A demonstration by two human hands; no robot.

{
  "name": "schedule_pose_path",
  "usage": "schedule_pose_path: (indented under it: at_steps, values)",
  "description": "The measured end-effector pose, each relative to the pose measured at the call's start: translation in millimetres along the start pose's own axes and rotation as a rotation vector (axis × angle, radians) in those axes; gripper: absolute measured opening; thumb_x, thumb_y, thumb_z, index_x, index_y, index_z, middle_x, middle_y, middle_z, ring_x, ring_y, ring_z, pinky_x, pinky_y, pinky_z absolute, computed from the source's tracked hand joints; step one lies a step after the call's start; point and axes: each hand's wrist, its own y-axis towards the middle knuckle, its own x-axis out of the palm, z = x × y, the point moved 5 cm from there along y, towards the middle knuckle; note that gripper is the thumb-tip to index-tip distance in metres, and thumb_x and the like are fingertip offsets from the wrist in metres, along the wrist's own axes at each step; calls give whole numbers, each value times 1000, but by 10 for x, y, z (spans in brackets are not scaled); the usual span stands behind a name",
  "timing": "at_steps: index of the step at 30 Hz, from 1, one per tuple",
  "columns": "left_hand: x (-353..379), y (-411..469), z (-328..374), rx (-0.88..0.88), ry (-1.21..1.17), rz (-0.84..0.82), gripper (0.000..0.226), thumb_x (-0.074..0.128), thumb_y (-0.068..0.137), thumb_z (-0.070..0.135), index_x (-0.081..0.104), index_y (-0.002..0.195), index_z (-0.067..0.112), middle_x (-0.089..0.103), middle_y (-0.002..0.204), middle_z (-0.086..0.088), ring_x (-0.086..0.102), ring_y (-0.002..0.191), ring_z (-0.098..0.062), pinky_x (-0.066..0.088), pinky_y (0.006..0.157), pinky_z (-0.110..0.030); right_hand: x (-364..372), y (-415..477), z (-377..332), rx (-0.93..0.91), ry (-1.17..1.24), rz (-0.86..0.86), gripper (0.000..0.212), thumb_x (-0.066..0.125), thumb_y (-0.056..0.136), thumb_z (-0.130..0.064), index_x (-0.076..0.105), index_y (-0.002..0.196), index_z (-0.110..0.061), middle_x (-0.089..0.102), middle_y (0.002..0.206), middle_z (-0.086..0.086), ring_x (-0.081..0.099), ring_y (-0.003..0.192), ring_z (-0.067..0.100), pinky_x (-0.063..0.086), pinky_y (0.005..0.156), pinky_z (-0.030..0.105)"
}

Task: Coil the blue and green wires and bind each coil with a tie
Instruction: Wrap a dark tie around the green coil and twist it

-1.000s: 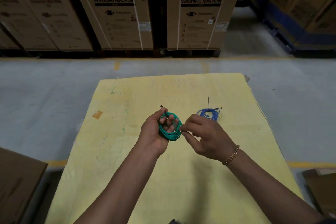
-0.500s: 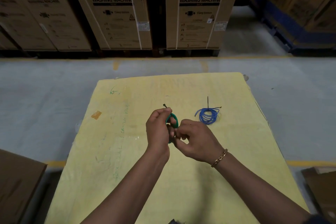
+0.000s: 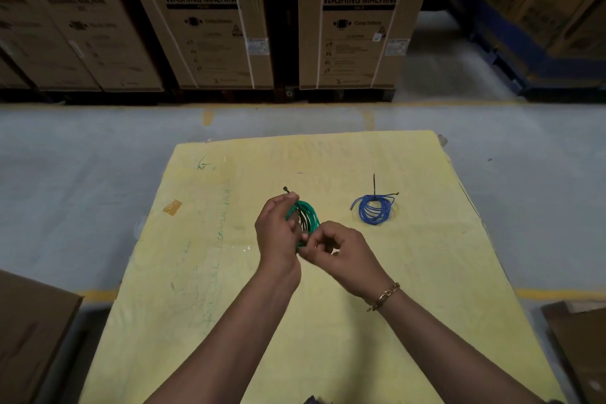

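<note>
The green coil [image 3: 311,218] is held above the middle of the table [image 3: 426,305], standing on edge, its ring running from 11 o'clock down to 5 o'clock. The left hand [image 3: 277,233] wraps its grip round the coil's 9 o'clock side. The right hand [image 3: 341,252] pinches the coil's lower end at 5 o'clock. Whether a tie sits in that pinch I cannot tell. The blue coil [image 3: 373,210] lies flat on the table at 2 o'clock from the hands, well apart, with a black tie [image 3: 374,182] standing up from it. Binding would likely happen at the green coil's lower end, nearest the right hand.
</note>
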Motion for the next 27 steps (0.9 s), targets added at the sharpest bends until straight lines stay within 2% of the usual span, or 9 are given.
schedule_pose_path:
  at_steps: [1, 4, 7, 10, 13, 16, 20, 24, 27]
  values:
    - [-8, 14, 24, -40, -45, -50, 8, 60, 94, 15, 63, 87, 13, 34, 53, 4, 23, 43, -12, 28, 46, -25, -58, -10, 12, 48, 151, -2, 7, 72, 79, -17, 66, 79, -17, 60, 68, -14, 51, 63, 4, 42, 57, 18]
    - [-59, 33, 86, -195, -221, -212, 13, 59, 94, 19, 63, 82, 15, 28, 48, 6, 20, 33, -8, 29, 40, -21, -296, -14, 93, 184, 546, 142, 23, 60, 84, -6, 68, 103, -16, 63, 77, 1, 59, 69, 16, 48, 55, 24]
    - [-99, 11, 98, -263, -256, -331, 7, 64, 86, 20, 65, 81, 16, 27, 49, 7, 20, 32, -7, 26, 41, -21, -509, 3, 83, 174, 564, 283, 45, 54, 98, 1, 53, 131, -28, 75, 93, 7, 71, 80, 19, 56, 63, 27]
    - [-87, -66, 93, -300, -177, -454, 8, 63, 84, 21, 65, 80, 15, 26, 49, 6, 17, 34, -7, 25, 41, -21, -636, 52, 61, 173, 645, 353, 59, 57, 99, -5, 34, 144, -34, 78, 106, 8, 74, 84, 17, 57, 66, 25]
    - [-57, -175, 79, -333, -49, -600, 10, 61, 85, 18, 64, 77, 14, 25, 46, 7, 11, 38, -9, 26, 40, -22, -685, 100, -51, 197, 733, 305, 39, 60, 97, -8, 52, 134, -17, 77, 110, 10, 67, 67, 11, 48, 55, 18]
    - [-38, -239, 91, -296, 81, -709, 5, 66, 81, 18, 65, 80, 13, 25, 47, 7, 17, 35, -6, 25, 42, -22, -668, 92, -206, 143, 552, 193, 15, 62, 95, -12, 71, 106, -9, 78, 93, 8, 55, 56, 9, 37, 52, 21]
    - [-25, -242, 117, -245, 230, -725, 8, 65, 81, 20, 66, 79, 13, 23, 50, 6, 19, 37, -6, 20, 48, -25, -560, 43, -348, 22, 291, 23, 20, 58, 99, -14, 77, 103, -14, 60, 64, 0, 45, 62, 13, 37, 52, 22]
    - [-21, -230, 111, -245, 257, -711, 11, 63, 82, 21, 66, 75, 13, 23, 50, 5, 18, 37, -7, 22, 47, -23, -466, 35, -407, -24, 179, -107, 20, 59, 98, -9, 75, 106, -18, 60, 66, -3, 49, 61, 6, 39, 57, 12]
    - [-20, -226, 105, -209, 309, -699, 13, 63, 83, 25, 64, 75, 15, 22, 53, 4, 17, 39, -8, 22, 47, -24, -473, 73, -397, -40, 86, -65, 12, 65, 96, -12, 75, 93, -17, 67, 75, 13, 53, 61, 5, 42, 61, 13]
